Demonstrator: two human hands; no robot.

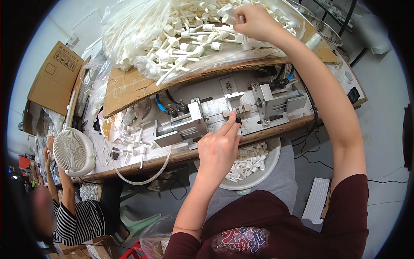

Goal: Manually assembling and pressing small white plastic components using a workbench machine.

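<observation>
My left hand (217, 149) rests at the middle of a metal clamping fixture (235, 110) on the bench. Its index finger stretches forward and touches the small block at the fixture's centre; the other fingers bend a little, and I see nothing held in them. At the top, my right hand (255, 22) reaches over a heap of white plastic sticks with round caps (200, 38). Its fingers are pinched on one white capped stick (230, 15), partly hidden by the hand.
A cardboard sheet (129, 93) bears the heap and a clear plastic bag (129, 32). Below the bench edge, a white basket (276, 166) holds small white pieces. At left stand a white fan (74, 152) and a cardboard box (55, 73); a person in a striped shirt (79, 222) works there.
</observation>
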